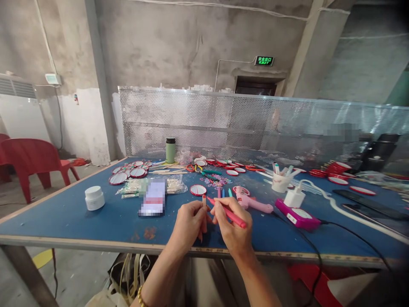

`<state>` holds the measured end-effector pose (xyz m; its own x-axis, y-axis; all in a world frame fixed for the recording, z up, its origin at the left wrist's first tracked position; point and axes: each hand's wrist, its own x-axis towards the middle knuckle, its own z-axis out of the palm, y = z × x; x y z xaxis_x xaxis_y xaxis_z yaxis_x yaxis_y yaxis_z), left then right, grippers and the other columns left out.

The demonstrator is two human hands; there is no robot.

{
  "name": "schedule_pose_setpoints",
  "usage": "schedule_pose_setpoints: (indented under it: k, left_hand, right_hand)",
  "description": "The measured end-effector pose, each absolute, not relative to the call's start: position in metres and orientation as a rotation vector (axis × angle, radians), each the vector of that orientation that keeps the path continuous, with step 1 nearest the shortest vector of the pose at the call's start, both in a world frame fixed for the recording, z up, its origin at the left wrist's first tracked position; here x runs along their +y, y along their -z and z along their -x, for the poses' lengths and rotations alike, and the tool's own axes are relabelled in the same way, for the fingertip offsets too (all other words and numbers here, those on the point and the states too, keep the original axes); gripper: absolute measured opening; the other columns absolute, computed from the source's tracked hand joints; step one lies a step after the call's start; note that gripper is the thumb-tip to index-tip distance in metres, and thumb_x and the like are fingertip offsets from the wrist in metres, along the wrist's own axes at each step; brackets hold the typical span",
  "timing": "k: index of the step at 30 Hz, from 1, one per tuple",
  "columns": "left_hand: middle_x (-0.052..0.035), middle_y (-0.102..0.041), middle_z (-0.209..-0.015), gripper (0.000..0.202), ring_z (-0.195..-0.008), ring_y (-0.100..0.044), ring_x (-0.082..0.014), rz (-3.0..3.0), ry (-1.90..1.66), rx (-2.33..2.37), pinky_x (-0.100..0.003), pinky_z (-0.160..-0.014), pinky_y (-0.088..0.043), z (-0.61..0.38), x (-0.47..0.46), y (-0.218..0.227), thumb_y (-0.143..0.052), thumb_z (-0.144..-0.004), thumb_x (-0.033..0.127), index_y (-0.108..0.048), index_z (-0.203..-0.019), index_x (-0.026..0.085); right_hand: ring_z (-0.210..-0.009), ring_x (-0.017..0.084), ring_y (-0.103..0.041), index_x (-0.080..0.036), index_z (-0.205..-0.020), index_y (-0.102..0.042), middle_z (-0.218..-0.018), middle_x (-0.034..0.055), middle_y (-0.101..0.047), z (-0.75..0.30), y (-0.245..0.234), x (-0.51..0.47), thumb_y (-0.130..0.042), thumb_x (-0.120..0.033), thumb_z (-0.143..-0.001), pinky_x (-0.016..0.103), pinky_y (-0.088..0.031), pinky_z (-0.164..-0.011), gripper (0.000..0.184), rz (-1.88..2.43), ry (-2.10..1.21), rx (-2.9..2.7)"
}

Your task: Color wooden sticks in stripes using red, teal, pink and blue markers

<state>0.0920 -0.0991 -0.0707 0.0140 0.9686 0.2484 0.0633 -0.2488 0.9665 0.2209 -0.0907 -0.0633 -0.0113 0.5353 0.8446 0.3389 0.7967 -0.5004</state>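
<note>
Near the table's front edge, my left hand (189,221) pinches a small flat wooden stick (204,201) upright; its top end is red. My right hand (235,232) grips a red marker pen (235,217) like a writing tool, its tip pointing at the stick's upper end. Whether tip and stick touch, I cannot tell. Just beyond my hands lie a round red-rimmed disc (198,190), a blue pen (223,193) and a green pen (230,192). A pink glue gun (255,204) rests to the right of them.
A phone (153,197) leans by a bag of sticks (175,185), with a white jar (94,198) farther left. Rightward are a cup of pens (279,182), a purple power strip (297,215) and cables. A perforated metal screen (191,115) stands behind the blue table (118,230).
</note>
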Motion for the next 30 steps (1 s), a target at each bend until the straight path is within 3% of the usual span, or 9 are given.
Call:
schedule_pose_setpoints:
  k: [11,30]
  left_hand:
    - [0.0025,-0.054,-0.048,0.038,-0.034,-0.042,-0.0078,-1.482,-1.354,1.053,-0.017,-0.032,-0.034,-0.0899,-0.0988,0.0713,-0.053,-0.089,0.049,-0.056,-0.07,0.017]
    - [0.0035,-0.052,-0.048,0.035,-0.034,-0.042,-0.007,-1.518,-1.335,1.057,-0.016,-0.033,-0.032,-0.0891,-0.0989,0.0737,-0.049,-0.091,0.045,-0.058,-0.072,0.017]
  right_hand:
    - [-0.052,0.01,-0.062,-0.019,-0.082,-0.064,-0.07,0.001,-0.069,-0.2191,0.0619,-0.0936,-0.055,-0.024,-0.093,0.019,-0.049,-0.051,0.016,0.694,-0.208,-1.646]
    - [-0.052,0.009,-0.062,-0.019,-0.081,-0.062,-0.07,0.0002,-0.069,-0.218,0.062,-0.0911,-0.054,-0.023,-0.093,0.018,-0.05,-0.053,0.015,0.693,-0.161,-1.681]
